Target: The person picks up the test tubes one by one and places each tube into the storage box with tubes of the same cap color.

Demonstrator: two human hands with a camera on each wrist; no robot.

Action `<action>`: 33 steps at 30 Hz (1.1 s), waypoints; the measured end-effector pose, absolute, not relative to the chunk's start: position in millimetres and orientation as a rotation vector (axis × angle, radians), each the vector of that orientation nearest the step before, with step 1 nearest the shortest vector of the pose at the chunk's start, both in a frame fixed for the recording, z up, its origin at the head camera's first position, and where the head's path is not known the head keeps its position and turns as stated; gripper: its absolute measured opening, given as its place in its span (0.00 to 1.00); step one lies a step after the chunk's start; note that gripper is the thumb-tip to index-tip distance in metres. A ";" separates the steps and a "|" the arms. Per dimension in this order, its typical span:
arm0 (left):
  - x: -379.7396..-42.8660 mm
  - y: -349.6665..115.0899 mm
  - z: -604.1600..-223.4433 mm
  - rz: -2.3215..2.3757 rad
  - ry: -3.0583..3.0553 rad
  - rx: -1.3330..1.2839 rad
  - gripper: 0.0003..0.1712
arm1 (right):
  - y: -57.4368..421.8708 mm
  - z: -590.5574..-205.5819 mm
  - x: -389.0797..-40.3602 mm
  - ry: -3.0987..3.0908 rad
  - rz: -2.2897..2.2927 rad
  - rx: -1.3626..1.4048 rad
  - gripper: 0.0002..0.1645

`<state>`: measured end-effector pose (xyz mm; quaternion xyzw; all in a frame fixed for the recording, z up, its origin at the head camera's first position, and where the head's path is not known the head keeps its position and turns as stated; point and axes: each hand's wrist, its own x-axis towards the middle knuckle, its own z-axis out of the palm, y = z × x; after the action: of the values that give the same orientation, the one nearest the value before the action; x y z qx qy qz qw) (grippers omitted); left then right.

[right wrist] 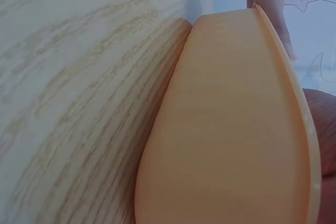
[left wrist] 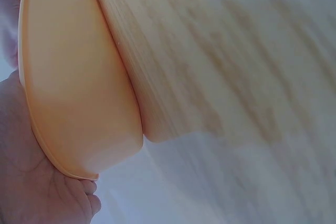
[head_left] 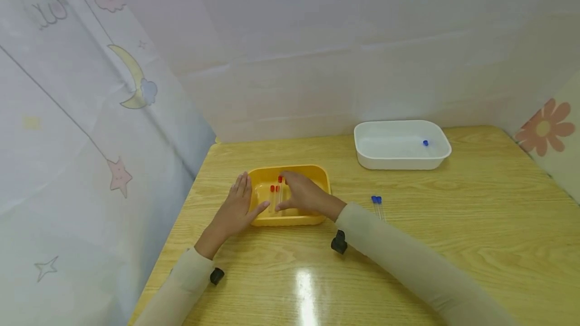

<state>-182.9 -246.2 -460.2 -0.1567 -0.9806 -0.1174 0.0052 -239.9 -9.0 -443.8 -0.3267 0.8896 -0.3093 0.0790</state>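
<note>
A yellow basin (head_left: 290, 221) stands on the table, with several clear tubes with red caps (head_left: 272, 188) inside it. My left hand (head_left: 233, 210) rests on the basin's left end, fingers straight along the rim and thumb over the front corner. In the left wrist view the palm (left wrist: 37, 192) lies against the rim. My right hand (head_left: 305, 195) reaches into the basin from the right, its fingers at the red cap of one tube (head_left: 280, 179) and its thumb near the tube's lower end. In the right wrist view the basin's wall (right wrist: 226, 119) hides most of that hand.
A white basin (head_left: 401, 164) stands at the back right, with a blue-capped piece (head_left: 425, 143) in it. Two clear tubes with blue caps (head_left: 378, 200) lie on the table beside my right forearm, partly behind the sleeve. A printed curtain (head_left: 149, 130) hangs along the left and back.
</note>
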 end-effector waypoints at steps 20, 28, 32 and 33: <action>-184.4 -245.1 -460.0 -0.354 -3.055 -0.507 0.56 | -10.8 -454.8 -251.6 2.653 -0.879 -0.907 0.57; -183.3 -244.6 -458.6 -0.341 -3.053 -0.508 0.56 | -11.6 -456.5 -251.7 2.641 -0.872 -0.898 0.58; -183.0 -244.7 -458.5 -0.340 -3.062 -0.500 0.56 | -12.1 -457.3 -251.6 2.640 -0.870 -0.895 0.58; -182.8 -244.8 -458.5 -0.340 -3.061 -0.501 0.56 | -12.3 -457.4 -251.5 2.640 -0.871 -0.895 0.57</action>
<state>-182.8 -244.8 -458.5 -0.1605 -0.9810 -0.1088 0.0105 -251.5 -12.3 -457.4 -0.3045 0.8985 -0.2964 0.1105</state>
